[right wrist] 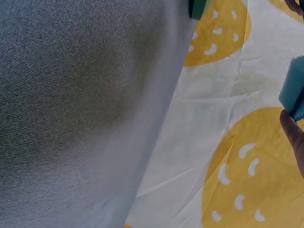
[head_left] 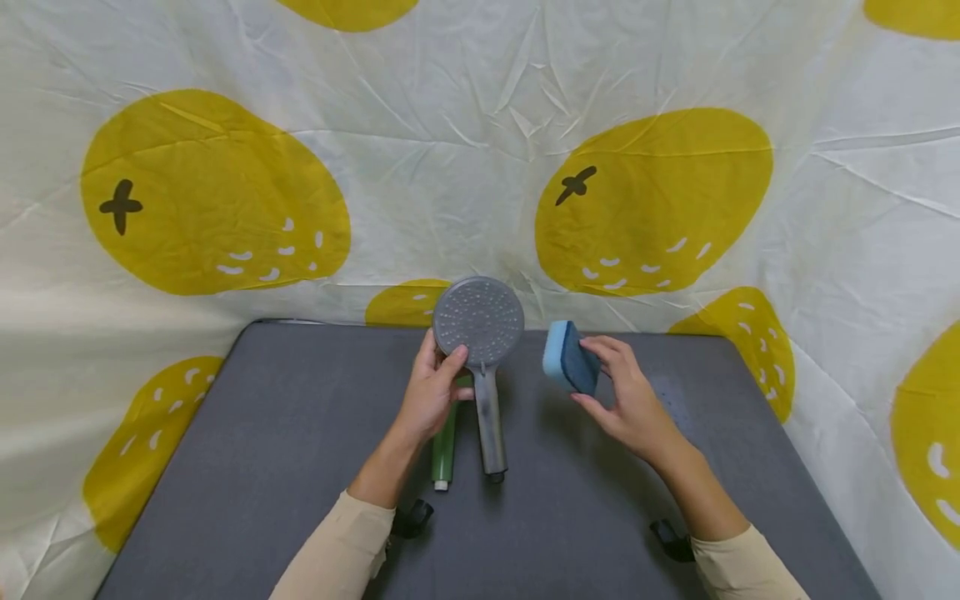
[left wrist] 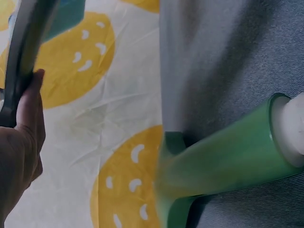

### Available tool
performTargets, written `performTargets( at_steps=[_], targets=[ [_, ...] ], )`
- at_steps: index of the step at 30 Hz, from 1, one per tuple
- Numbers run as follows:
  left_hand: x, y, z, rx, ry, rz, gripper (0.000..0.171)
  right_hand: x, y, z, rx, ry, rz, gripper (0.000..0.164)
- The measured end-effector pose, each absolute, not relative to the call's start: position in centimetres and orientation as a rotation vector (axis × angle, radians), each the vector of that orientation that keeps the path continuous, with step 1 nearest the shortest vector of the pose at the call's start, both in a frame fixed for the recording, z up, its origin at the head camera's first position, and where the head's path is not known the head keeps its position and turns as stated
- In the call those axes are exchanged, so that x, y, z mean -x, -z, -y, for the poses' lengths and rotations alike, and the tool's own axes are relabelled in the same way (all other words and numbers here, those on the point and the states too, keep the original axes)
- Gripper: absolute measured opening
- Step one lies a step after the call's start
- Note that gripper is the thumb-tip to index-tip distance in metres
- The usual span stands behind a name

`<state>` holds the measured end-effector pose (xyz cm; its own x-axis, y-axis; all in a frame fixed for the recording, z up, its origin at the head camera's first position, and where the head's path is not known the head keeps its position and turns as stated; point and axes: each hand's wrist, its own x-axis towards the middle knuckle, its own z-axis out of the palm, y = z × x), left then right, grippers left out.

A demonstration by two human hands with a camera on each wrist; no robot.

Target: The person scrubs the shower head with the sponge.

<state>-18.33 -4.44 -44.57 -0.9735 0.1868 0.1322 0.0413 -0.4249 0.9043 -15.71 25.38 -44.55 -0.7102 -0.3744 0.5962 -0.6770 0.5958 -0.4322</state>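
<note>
In the head view my left hand (head_left: pixel 427 400) grips a grey shower head (head_left: pixel 480 321) near its round face, the thumb on the rim. Its nozzles face me and the handle points down. To the right, my right hand (head_left: pixel 633 404) pinches a blue sponge (head_left: pixel 557 354) with a darker scouring side between thumb and fingers. Sponge and shower head are apart. Below the left hand lies a green tool (head_left: pixel 443 454) with a white-tipped round handle. The left wrist view shows its handle (left wrist: pixel 228 152) widening at the far end; its kind cannot be told.
Both hands are above a dark grey tabletop (head_left: pixel 300 433). A white cloth (head_left: pixel 450 192) with yellow fruit prints hangs behind the table and along its sides. Dark straps (head_left: pixel 671 542) sit at the wrists, by the beige sleeves (head_left: pixel 337 542).
</note>
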Motion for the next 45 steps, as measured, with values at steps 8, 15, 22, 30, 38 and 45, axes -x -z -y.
performTargets(
  at_steps=[8,15,22,30,38,45],
  targets=[
    [18.7,44.2,3.9,-0.264,-2.540,-1.791,0.046,15.9,43.6,-24.1,-0.970,-0.800,2.397,0.077],
    [19.1,44.3,3.5,-0.211,-2.488,-1.986,0.042,16.1,42.9,-23.1,-1.019,-0.562,2.385,0.089],
    [19.7,43.6,3.3,-0.171,-2.376,-2.061,0.038,16.4,41.8,-22.8,-1.053,-0.419,2.356,0.083],
    [20.3,42.6,2.9,-0.239,-2.343,-2.074,0.034,16.8,40.3,-22.2,-1.150,-0.319,2.382,0.077],
    [20.5,42.3,2.9,-0.260,-2.338,-2.086,0.031,16.9,40.1,-21.8,-1.157,-0.307,2.386,0.075],
    [20.6,42.0,2.8,-0.232,-2.366,-2.096,0.029,16.4,40.3,-21.6,-1.152,-0.290,2.390,0.075]
  ],
)
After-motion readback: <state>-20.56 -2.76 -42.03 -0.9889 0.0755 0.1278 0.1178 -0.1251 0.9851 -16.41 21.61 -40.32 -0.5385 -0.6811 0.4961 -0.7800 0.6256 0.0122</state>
